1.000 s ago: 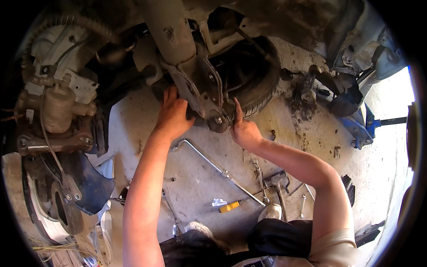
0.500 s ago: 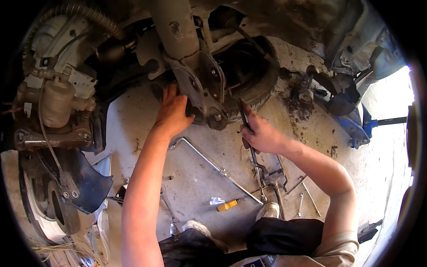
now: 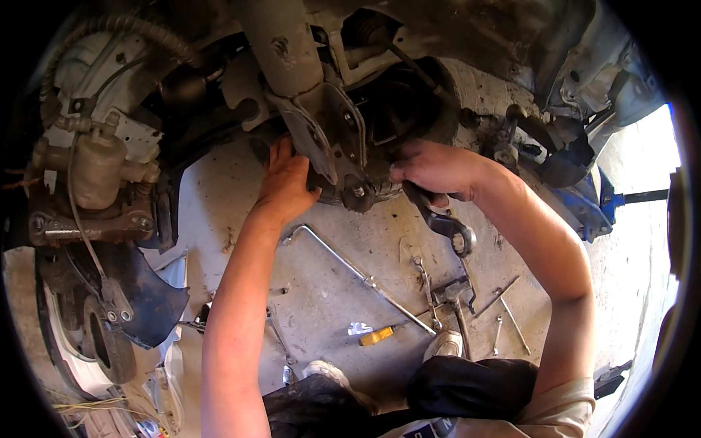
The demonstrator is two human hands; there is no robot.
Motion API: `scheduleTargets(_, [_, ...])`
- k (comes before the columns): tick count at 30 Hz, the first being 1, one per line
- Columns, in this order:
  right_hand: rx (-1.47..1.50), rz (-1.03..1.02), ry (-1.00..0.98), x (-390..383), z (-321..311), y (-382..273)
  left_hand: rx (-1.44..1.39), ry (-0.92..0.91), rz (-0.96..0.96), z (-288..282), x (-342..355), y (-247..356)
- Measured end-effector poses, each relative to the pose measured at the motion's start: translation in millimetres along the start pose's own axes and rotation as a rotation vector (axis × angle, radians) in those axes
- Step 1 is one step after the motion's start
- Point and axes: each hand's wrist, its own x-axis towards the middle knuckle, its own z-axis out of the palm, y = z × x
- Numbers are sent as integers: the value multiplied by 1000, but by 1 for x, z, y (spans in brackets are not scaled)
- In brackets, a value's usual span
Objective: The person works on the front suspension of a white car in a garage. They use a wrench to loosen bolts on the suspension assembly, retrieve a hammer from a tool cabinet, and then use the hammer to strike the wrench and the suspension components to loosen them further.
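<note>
My left hand [image 3: 286,179] is beside the lower fork-shaped bracket [image 3: 318,139] of a strut tube [image 3: 281,44]. Its fingers stretch upward and its thumb stands apart, pointing at the bracket's lower edge; the fingertips are partly hidden against dark metal. To the right of the bracket, my right hand [image 3: 438,168] is closed around a dark curved metal arm [image 3: 438,223] with a ring-shaped end, which hangs down toward the floor. Most of that hand's fingers are hidden beneath it. A bolted round joint [image 3: 358,193] lies between the two hands, below the bracket.
A tyre [image 3: 438,102] lies behind the bracket. At left hangs a brake caliper [image 3: 100,168] with a cable. On the floor are a long-handled wrench [image 3: 358,276], a yellow-handled screwdriver [image 3: 377,336], a hammer [image 3: 454,292] and several spanners. A blue jack [image 3: 584,208] stands at right.
My right hand has risen slightly and turned over, palm down. The dark arm in it has swung round, so its ring end now shows lower right. My left hand keeps its place.
</note>
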Motion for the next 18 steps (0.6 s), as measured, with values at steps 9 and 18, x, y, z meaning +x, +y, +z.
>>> scheduleTargets(9, [-519,-440,397,29,75,94,-1,-7,13,1,2,-1])
scheduleTargets(18, [-198,-291,647,104,102,137,-8,-5,23,-3,0,-2])
